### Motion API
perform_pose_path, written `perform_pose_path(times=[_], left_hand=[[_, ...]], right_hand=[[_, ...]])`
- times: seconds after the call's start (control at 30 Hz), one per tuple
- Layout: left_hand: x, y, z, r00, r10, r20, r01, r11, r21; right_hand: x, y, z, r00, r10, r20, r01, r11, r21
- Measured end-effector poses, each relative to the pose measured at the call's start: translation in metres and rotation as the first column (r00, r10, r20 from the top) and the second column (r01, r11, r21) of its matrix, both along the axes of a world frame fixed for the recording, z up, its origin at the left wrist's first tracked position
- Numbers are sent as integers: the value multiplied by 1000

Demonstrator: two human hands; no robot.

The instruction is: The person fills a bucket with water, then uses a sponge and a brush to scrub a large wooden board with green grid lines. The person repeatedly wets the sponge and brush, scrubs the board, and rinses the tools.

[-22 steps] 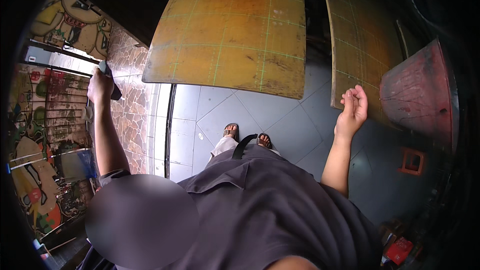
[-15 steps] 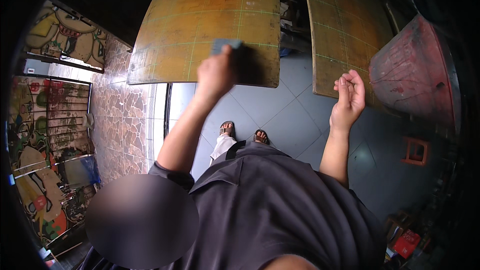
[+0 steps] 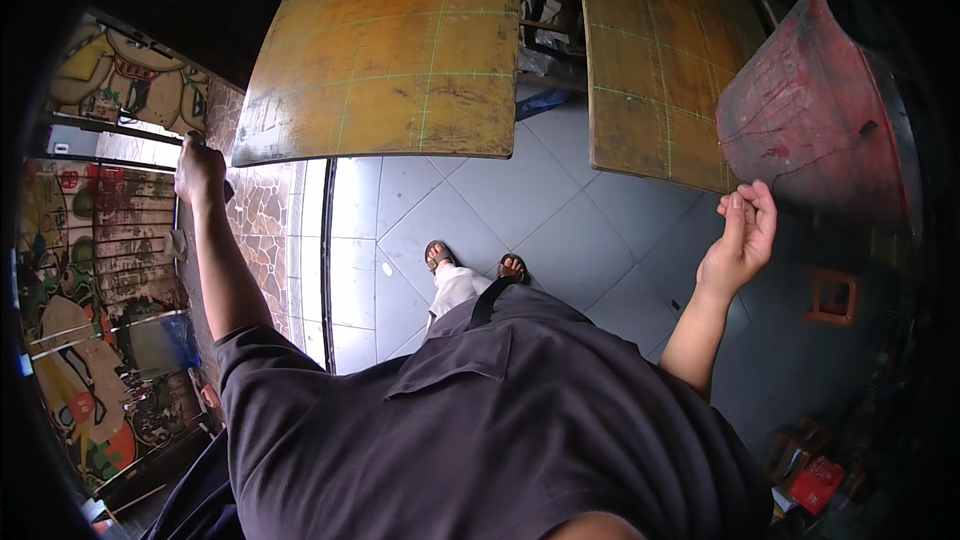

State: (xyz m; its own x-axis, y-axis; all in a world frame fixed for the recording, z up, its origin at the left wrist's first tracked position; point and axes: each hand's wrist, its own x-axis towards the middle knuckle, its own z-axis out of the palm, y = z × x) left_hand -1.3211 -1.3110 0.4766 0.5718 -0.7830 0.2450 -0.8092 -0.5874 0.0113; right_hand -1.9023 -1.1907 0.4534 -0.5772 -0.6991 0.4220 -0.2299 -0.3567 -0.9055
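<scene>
My left hand [image 3: 203, 172] is closed, off the left edge of a yellow-brown board [image 3: 390, 70] ruled with green grid lines. A dark edge of the grey block [image 3: 229, 190] shows beside its fingers; the rest is hidden by the hand. My right hand [image 3: 738, 240] hangs palm up with its fingers loosely curled in, and nothing shows in them. It is just below the lower corner of a second gridded board [image 3: 665, 70] and close to a red, stained bucket-like container [image 3: 805, 115].
Grey floor tiles [image 3: 490, 195] lie under my sandalled feet. To the left are stone-patterned tiles [image 3: 262, 230] and a painted panel [image 3: 130, 250]. An orange stool [image 3: 833, 297] and a red box [image 3: 815, 483] stand at the right. A dark gap holding clutter separates the boards.
My left hand has moved left, off the first board's surface, with the grey block. The view has shifted, so the boards sit further left. My right hand keeps its curl, slightly lower and further right.
</scene>
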Motion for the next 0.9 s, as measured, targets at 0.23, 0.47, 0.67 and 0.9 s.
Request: perform_pose_path(times=[0.23,0.47,0.67,0.9], left_hand=[[-332,41,-28,64,-602,-796,789,519,-330],[-230,1,24,761,-495,-420,422,869,-260],[-261,6,-38,537,-576,-616,600,774,-201],[-328,43,1,240,-770,-591,559,607,-564]], right_hand=[[16,-19,-5,989,116,87,-109,991,-81],[12,-21,11,997,62,46,-59,996,-67],[38,-40,-9,970,211,122,-213,977,9],[138,-58,17,683,663,306,-725,666,174]])
